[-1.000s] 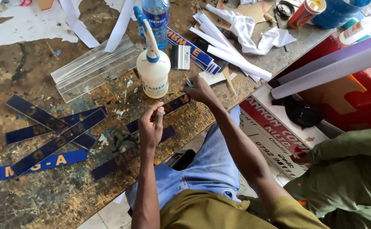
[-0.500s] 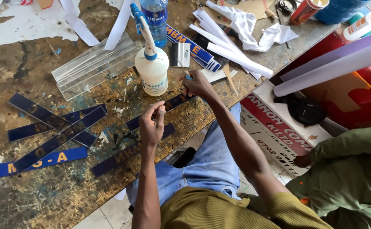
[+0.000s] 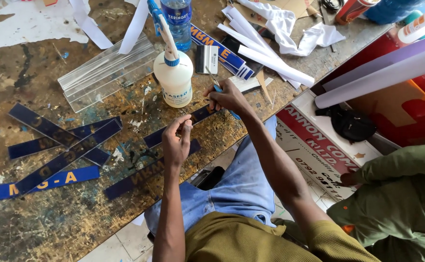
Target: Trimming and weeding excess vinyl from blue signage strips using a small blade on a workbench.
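A dark blue strip lies slanted on the paint-stained workbench. My left hand pinches the strip near its middle with fingertips together. My right hand rests on the strip's upper end and grips a thin blue-handled cutter, its handle poking out below the hand. A second dark blue strip with gold letters lies just below my left hand. A white glue bottle with a long nozzle stands right behind both hands.
Several crossed blue lettered strips lie at left, clear acrylic strips behind them. A water bottle, white paper rolls and scraps crowd the back. Another person in green sits at right beside a red-and-white sign board.
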